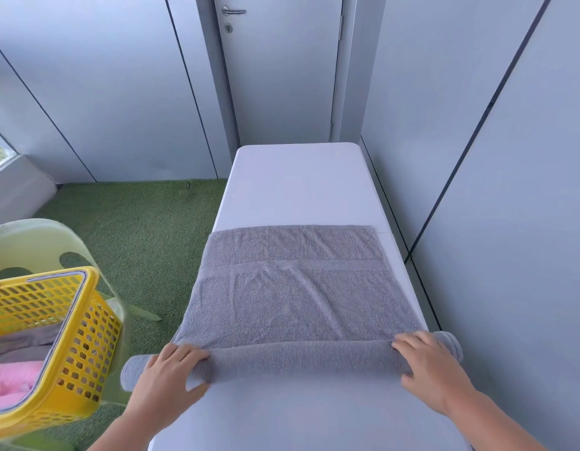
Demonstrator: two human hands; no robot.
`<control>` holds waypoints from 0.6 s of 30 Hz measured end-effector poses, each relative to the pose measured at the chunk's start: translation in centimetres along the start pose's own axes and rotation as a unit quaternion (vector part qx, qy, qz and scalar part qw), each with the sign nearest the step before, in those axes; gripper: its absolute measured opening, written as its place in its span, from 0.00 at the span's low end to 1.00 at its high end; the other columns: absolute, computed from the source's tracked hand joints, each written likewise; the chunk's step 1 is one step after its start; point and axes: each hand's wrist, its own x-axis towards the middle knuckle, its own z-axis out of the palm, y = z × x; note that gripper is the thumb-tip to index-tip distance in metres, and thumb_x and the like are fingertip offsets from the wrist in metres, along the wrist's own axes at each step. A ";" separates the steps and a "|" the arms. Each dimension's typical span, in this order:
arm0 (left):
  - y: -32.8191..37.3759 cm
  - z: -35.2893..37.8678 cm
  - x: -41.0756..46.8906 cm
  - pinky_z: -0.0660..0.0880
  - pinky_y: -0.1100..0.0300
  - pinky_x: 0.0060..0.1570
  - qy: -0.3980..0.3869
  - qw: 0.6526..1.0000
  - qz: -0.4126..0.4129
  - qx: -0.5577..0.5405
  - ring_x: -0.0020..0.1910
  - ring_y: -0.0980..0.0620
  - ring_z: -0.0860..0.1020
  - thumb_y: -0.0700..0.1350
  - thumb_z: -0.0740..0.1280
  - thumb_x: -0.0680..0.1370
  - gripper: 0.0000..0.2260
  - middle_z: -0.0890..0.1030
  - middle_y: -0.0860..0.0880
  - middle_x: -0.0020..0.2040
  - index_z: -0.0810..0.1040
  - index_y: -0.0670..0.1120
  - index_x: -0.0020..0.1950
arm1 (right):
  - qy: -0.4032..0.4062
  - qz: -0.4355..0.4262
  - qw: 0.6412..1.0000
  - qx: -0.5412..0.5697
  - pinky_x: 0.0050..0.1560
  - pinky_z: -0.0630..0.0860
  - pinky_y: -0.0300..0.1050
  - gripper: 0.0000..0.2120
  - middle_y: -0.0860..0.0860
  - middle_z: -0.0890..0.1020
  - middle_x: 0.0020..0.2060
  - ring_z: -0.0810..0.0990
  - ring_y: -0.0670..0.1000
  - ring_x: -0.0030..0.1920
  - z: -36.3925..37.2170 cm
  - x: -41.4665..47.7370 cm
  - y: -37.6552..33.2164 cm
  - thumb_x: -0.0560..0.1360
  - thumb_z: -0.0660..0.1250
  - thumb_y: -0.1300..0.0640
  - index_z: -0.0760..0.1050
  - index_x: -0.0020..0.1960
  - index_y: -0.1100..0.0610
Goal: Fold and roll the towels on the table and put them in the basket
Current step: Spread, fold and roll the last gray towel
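Observation:
A grey towel (295, 288) lies folded across the white table (298, 187), its near end wound into a roll that overhangs both table edges. My left hand (171, 372) grips the roll near its left end, thumb underneath. My right hand (428, 362) grips the roll near its right end, fingers curled over the top. The far part of the towel lies flat with a few creases. A yellow perforated basket (83, 336) stands at the lower left and holds grey and pink towels.
The basket sits on a pale green plastic chair (38, 236) on green artificial turf (145, 229). Grey wall panels close in on the table's right side. A closed door (282, 70) stands beyond the table's far end.

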 end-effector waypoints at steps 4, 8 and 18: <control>-0.1 0.0 0.3 0.68 0.58 0.46 -0.025 0.999 -0.020 0.038 0.51 0.56 0.70 0.56 0.70 0.62 0.20 0.75 0.67 0.45 0.77 0.62 0.53 | 0.011 -0.003 1.000 -0.024 0.41 0.76 0.46 0.15 0.38 0.77 0.38 0.76 0.50 0.44 0.5 0.4 -0.2 0.53 0.72 0.53 0.78 0.40 0.47; 0.0 0.2 0.2 0.65 0.57 0.42 0.011 0.999 -0.008 0.044 0.45 0.56 0.70 0.56 0.63 0.64 0.08 0.72 0.64 0.36 0.77 0.58 0.40 | 0.035 -0.012 0.999 -0.040 0.35 0.68 0.40 0.02 0.39 0.71 0.32 0.72 0.47 0.38 0.1 0.9 -0.1 0.56 0.67 0.51 0.74 0.28 0.47; 0.2 0.2 0.5 0.75 0.54 0.39 0.067 0.997 -0.023 -0.018 0.45 0.51 0.74 0.53 0.58 0.74 0.09 0.71 0.60 0.47 0.74 0.58 0.50 | 0.061 0.044 0.995 0.062 0.44 0.69 0.42 0.17 0.40 0.74 0.46 0.71 0.47 0.45 -0.5 1.5 -0.1 0.64 0.71 0.66 0.74 0.45 0.48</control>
